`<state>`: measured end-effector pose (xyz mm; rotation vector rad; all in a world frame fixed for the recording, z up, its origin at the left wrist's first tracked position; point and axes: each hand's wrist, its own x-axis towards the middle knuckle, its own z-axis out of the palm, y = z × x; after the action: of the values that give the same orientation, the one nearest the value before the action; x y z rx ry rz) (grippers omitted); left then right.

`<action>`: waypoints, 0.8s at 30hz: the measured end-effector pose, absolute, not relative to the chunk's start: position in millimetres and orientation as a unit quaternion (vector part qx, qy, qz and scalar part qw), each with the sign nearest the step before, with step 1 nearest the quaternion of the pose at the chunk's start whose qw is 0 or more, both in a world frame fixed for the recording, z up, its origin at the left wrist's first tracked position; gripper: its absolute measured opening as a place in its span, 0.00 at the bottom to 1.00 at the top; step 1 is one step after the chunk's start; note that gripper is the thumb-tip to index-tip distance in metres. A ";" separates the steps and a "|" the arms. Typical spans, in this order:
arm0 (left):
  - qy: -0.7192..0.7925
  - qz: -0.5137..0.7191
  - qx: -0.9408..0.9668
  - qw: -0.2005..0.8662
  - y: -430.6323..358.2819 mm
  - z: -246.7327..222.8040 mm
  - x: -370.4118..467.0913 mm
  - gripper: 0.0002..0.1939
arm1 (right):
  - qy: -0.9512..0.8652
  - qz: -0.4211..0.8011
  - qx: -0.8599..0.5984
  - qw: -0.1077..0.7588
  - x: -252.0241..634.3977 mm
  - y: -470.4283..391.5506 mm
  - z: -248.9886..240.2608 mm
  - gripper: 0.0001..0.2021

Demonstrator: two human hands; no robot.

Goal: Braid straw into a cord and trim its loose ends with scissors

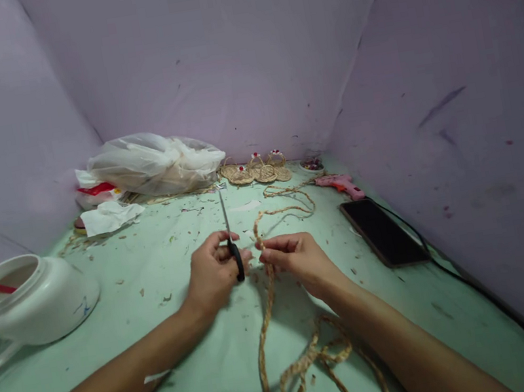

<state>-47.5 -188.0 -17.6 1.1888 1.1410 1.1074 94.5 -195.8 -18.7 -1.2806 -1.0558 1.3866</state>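
In the middle of the head view, my left hand (213,266) is closed around black-handled scissors (237,259), whose blade points away from me. Just to its right, my right hand (294,256) pinches a braided straw-coloured rope (268,321) between thumb and fingertips. From that pinch the rope runs down toward me into a loose tangle at the front. A thinner length of it curves off beyond my fingers toward the back right. The scissors and the rope are a small gap apart.
A white pot (66,296) with a red stick stands at left. At the back lie a plastic bag (152,163), crumpled white paper (109,217) and several woven pieces (263,174). On the right are a pink glue gun (347,185), a phone (381,230) and a black cable. Walls surround the table.
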 end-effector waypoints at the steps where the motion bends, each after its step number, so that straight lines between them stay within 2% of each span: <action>1: 0.485 0.481 0.509 0.524 -184.9 -15.0 -49.2 0.21 | -0.459 0.568 -0.518 0.446 93.9 -197.2 -19.5 0.05; 4: 0.485 0.500 0.515 0.500 -178.2 -7.4 -53.1 0.21 | -0.505 0.587 -0.493 0.396 90.3 -201.1 -22.1 0.05; 9: 0.482 0.551 0.492 0.471 -173.8 -2.7 -57.5 0.20 | -0.441 0.656 -0.458 0.408 85.4 -202.7 -22.4 0.12; 15: 0.479 0.577 0.473 0.463 -173.7 -5.1 -57.7 0.19 | -0.447 0.649 -0.449 0.422 81.1 -205.3 -19.8 0.07; 20: 0.486 0.547 0.459 0.504 -173.8 -7.6 -53.7 0.19 | -0.484 0.614 -0.467 0.413 80.6 -209.4 -17.3 0.03; 24: 0.484 0.546 0.442 0.521 -171.9 -10.0 -54.5 0.19 | -0.516 0.590 -0.459 0.419 83.2 -206.6 -20.1 0.06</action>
<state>-54.5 -171.9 -10.0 1.0601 1.1608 1.3088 83.2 -206.6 -20.1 -1.1505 -1.2935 1.4798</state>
